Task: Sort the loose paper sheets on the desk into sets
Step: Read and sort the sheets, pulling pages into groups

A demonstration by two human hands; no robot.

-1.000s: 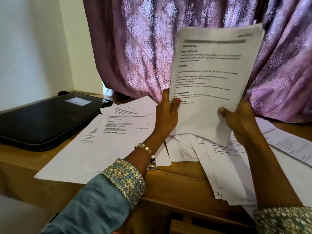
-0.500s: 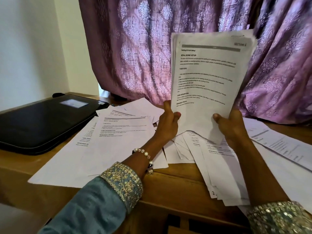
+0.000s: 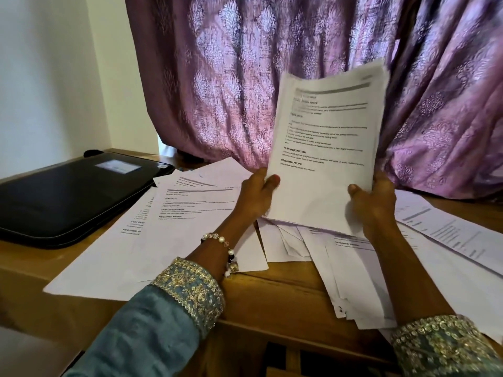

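- Stack of sheets (image 3: 326,148): printed white pages, held upright and tilted slightly clockwise, at 12 to 1 o'clock of the head view, raised in front of the curtain. Headings "TASK DESCRIPTION" and "REQUIRED PROPS" legible on the front page; upper lines blurred. Its lower edge hangs just over the desk papers.
- Left hand (image 3: 258,197): grasps the stack's lower left edge, thumb on the front page, fingers behind it. A bead bracelet (image 3: 221,242) circles the wrist; an embroidered blue cuff (image 3: 190,291) lies below.
- Right hand (image 3: 374,202): grasps the stack's lower right edge, thumb on the front page, fingers wrapped behind.
- Left spread of sheets (image 3: 174,227): several overlapping printed pages lying flat at 9 to 10 o'clock of the hands, one corner reaching the near desk edge.
- Centre pile (image 3: 343,268): fanned, overlapping pages under and near the held stack, at 5 to 6 o'clock of it, overhanging the near desk edge.
- Right sheets (image 3: 457,240): printed pages lying flat at 3 to 4 o'clock.
- Wooden desk (image 3: 285,292): bears all the loose paper.
- Black case (image 3: 68,197): closed, flat, at 9 o'clock, touching the left spread; a pale label on its lid.
- Purple patterned curtain (image 3: 245,77): hangs behind the desk.
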